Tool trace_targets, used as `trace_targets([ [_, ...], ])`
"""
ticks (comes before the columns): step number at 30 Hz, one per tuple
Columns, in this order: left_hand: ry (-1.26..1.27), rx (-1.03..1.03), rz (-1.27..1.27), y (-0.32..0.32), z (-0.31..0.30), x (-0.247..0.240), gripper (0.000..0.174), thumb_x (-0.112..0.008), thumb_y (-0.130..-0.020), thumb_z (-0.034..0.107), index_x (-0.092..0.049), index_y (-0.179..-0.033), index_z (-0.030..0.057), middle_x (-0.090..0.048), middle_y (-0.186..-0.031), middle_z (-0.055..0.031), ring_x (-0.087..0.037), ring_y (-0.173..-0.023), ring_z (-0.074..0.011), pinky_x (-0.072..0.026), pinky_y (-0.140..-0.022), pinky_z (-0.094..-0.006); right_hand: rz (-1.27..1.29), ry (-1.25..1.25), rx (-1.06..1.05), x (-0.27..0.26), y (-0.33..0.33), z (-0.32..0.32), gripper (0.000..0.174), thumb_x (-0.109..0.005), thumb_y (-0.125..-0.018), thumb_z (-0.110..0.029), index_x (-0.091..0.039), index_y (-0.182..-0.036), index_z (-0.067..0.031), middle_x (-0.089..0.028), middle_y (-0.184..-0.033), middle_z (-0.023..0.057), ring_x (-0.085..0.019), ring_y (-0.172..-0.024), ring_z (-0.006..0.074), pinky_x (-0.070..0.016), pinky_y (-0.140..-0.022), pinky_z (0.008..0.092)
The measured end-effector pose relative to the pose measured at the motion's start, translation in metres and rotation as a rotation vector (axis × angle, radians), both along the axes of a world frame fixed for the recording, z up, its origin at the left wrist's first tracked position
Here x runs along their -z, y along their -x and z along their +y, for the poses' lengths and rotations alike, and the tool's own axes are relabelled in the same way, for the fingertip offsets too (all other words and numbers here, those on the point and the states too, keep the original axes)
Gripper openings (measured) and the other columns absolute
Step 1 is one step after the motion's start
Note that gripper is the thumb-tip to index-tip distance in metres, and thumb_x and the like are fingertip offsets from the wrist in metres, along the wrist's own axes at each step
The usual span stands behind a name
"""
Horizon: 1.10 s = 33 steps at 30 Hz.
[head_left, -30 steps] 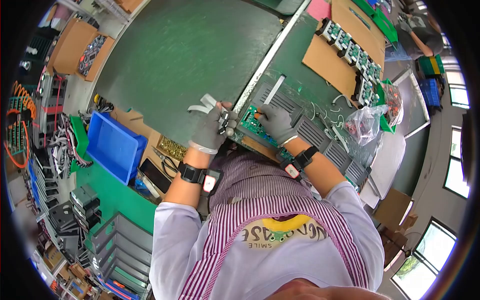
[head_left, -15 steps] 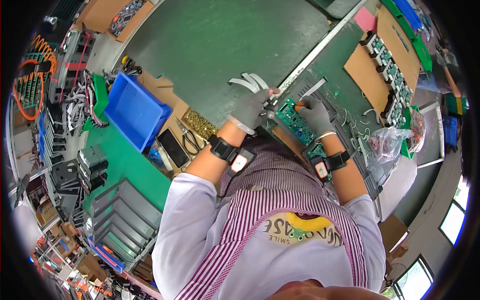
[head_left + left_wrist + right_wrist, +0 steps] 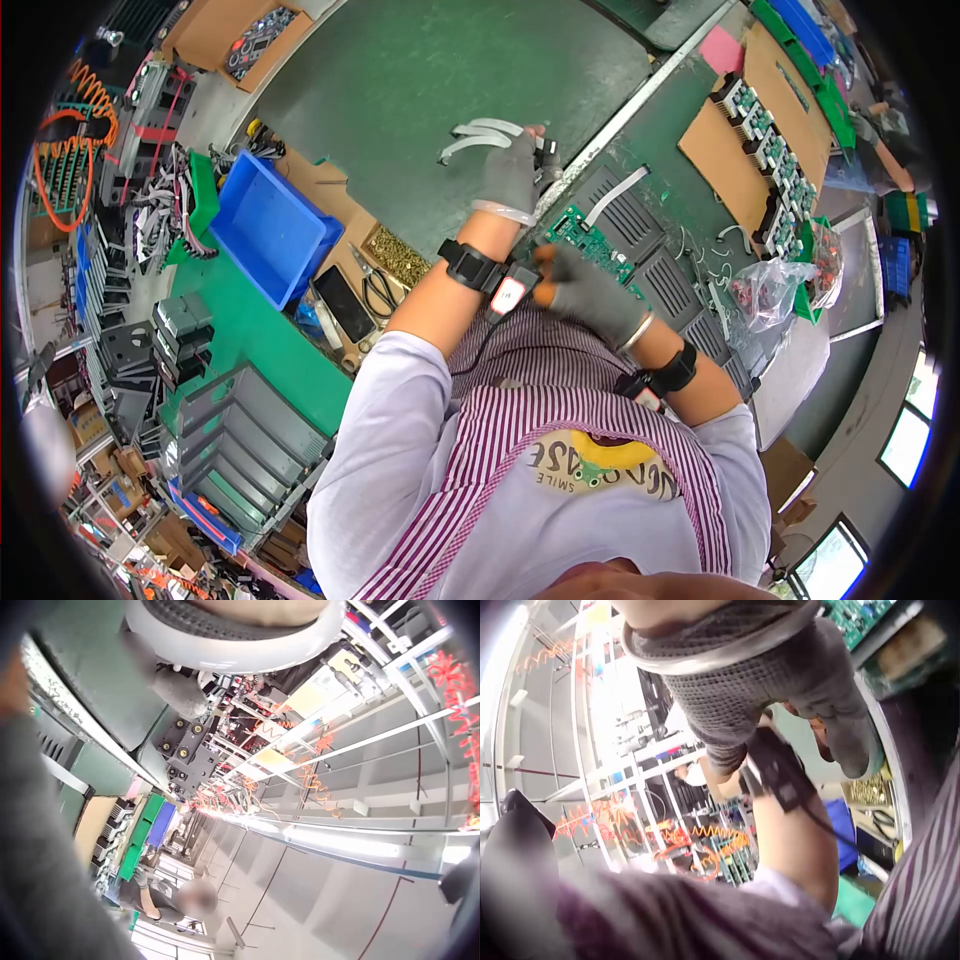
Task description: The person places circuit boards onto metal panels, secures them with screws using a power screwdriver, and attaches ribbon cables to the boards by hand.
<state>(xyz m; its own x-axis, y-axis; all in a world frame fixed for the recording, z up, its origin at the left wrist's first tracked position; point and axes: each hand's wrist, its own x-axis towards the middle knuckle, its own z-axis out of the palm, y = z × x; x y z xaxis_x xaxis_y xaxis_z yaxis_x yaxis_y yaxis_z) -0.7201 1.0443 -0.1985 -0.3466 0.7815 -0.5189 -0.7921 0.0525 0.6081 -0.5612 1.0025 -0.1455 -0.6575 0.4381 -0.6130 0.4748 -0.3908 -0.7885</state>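
My gloved left hand (image 3: pixel 512 170) grips a bunch of flat grey ribbon cables (image 3: pixel 487 132) whose ends fan out to the left. A small black connector shows by its fingertips. Under the left wrist, my gloved right hand (image 3: pixel 590 290) is spread with bare fingertips, and nothing shows between its fingers; in the right wrist view this hand (image 3: pixel 757 690) overlaps the strapped wrist device (image 3: pixel 780 769). Just beyond the right hand lies a green circuit board (image 3: pixel 582 232), partly hidden by it. A ribbon cable (image 3: pixel 615 195) extends from the board over a grey slotted panel (image 3: pixel 618 208).
On the left stand a blue bin (image 3: pixel 268 230), a phone (image 3: pixel 345 303), scissors (image 3: pixel 378 290) and a box of brass pieces (image 3: pixel 397 255). Board assemblies (image 3: pixel 765 150) line cardboard at the right, near a plastic bag (image 3: pixel 770 295). A pale edge strip (image 3: pixel 640 90) crosses the bench.
The right hand has come off the circuit board and moved back toward my body, under the left wrist. My left hand, still gripping the cables, has moved slightly farther forward. The head view has shifted.
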Motion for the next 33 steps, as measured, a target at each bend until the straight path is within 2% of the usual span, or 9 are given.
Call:
trace_targets([
  [6, -0.036, 0.013, 0.449, -0.017, 0.026, -0.016, 0.023, -0.050, -0.087, 0.021, -0.058, -0.094, 0.0004, -0.056, -0.070, -0.0097, -0.056, -0.054, -0.0200, -0.0468, -0.044, -0.0302, 0.130, 0.326, 0.149, -0.013, 0.013, -0.012, 0.047, -0.061, -0.077, -0.022, -0.042, -0.114, -0.0002, -0.058, -0.081, 0.0090, -0.060, -0.065, 0.0156, -0.0521, -0.055, 0.0268],
  [9, -0.272, -0.060, 1.744, -0.016, 0.029, 0.002, 0.023, -0.049, -0.088, 0.023, -0.059, -0.092, 0.0033, -0.058, -0.071, -0.0122, -0.058, -0.057, -0.0254, -0.0481, -0.050, -0.0343, 0.151, 0.403, 0.243, -0.008, 0.007, -0.014, 0.043, -0.057, -0.080, -0.022, -0.042, -0.114, -0.0004, -0.058, -0.081, 0.0085, -0.060, -0.064, 0.0145, -0.0523, -0.053, 0.0268],
  [10, 0.050, 0.447, 1.817, -0.020, 0.021, -0.029, 0.018, -0.051, -0.084, 0.022, -0.058, -0.092, 0.0077, -0.059, -0.081, -0.0132, -0.059, -0.069, -0.0299, -0.0485, -0.061, -0.0386, 0.167, 0.428, 0.276, -0.006, 0.005, -0.014, 0.042, -0.055, -0.080, -0.022, -0.043, -0.114, -0.0003, -0.058, -0.082, 0.0084, -0.059, -0.064, 0.0143, -0.0524, -0.053, 0.0269],
  [14, -0.427, 0.774, 2.105, -0.029, 0.021, -0.027, 0.025, -0.056, -0.071, 0.015, -0.057, -0.096, 0.0133, -0.058, -0.094, -0.0110, -0.059, -0.081, -0.0301, -0.0481, -0.069, -0.0388, 0.286, 0.400, 0.278, -0.009, 0.003, -0.013, 0.038, -0.055, -0.080, -0.021, -0.046, -0.110, -0.0007, -0.059, -0.082, 0.0077, -0.059, -0.065, 0.0133, -0.0521, -0.053, 0.0259],
  [17, -0.128, 0.828, 1.926, -0.038, 0.028, -0.022, 0.023, -0.054, -0.075, 0.010, -0.057, -0.097, 0.0092, -0.058, -0.089, -0.0098, -0.060, -0.077, -0.0234, -0.0494, -0.062, -0.0332, 0.275, 0.313, 0.259, -0.006, 0.001, -0.013, 0.038, -0.057, -0.079, -0.023, -0.047, -0.109, -0.0011, -0.059, -0.083, 0.0075, -0.059, -0.066, 0.0135, -0.0519, -0.054, 0.0253],
  [20, 0.075, 0.520, 0.446, -0.037, 0.032, -0.044, 0.018, -0.049, -0.082, 0.006, -0.057, -0.098, 0.0041, -0.057, -0.083, -0.0094, -0.058, -0.072, -0.0167, -0.0488, -0.055, -0.0273, 0.288, 0.232, 0.231, -0.006, -0.001, -0.015, 0.040, -0.059, -0.077, -0.023, -0.047, -0.108, -0.0006, -0.059, -0.083, 0.0074, -0.059, -0.067, 0.0138, -0.0519, -0.054, 0.0251],
  [23, -0.069, 0.456, -0.069, -0.040, 0.032, -0.031, 0.018, -0.044, -0.089, 0.011, -0.055, -0.098, -0.0008, -0.054, -0.079, -0.0098, -0.055, -0.067, -0.0132, -0.0468, -0.049, -0.0221, 0.281, 0.166, 0.220, -0.009, -0.004, -0.017, 0.045, -0.062, -0.076, -0.025, -0.046, -0.108, 0.0009, -0.059, -0.082, 0.0081, -0.060, -0.066, 0.0144, -0.0523, -0.055, 0.0261],
  [28, -0.087, 0.377, -0.297, -0.036, 0.027, -0.032, 0.025, -0.047, -0.091, 0.021, -0.053, -0.101, -0.0009, -0.053, -0.077, -0.0089, -0.052, -0.063, -0.0150, -0.0452, -0.045, -0.0214, 0.190, 0.155, 0.196, -0.018, -0.009, -0.021, 0.045, -0.062, -0.076, -0.027, -0.045, -0.104, 0.0028, -0.058, -0.082, 0.0101, -0.060, -0.065, 0.0148, -0.0531, -0.059, 0.0272],
  [33, -0.063, 0.356, -0.094, -0.041, 0.002, -0.044, 0.026, -0.053, -0.088, 0.020, -0.055, -0.101, -0.0020, -0.055, -0.077, -0.0069, -0.054, -0.065, -0.0139, -0.0425, -0.050, -0.0209, 0.198, 0.036, 0.127, -0.027, -0.032, 0.000, 0.033, -0.062, -0.077, -0.017, -0.050, -0.102, 0.0005, -0.058, -0.079, 0.0072, -0.058, -0.063, 0.0119, -0.0488, -0.054, 0.0257],
])
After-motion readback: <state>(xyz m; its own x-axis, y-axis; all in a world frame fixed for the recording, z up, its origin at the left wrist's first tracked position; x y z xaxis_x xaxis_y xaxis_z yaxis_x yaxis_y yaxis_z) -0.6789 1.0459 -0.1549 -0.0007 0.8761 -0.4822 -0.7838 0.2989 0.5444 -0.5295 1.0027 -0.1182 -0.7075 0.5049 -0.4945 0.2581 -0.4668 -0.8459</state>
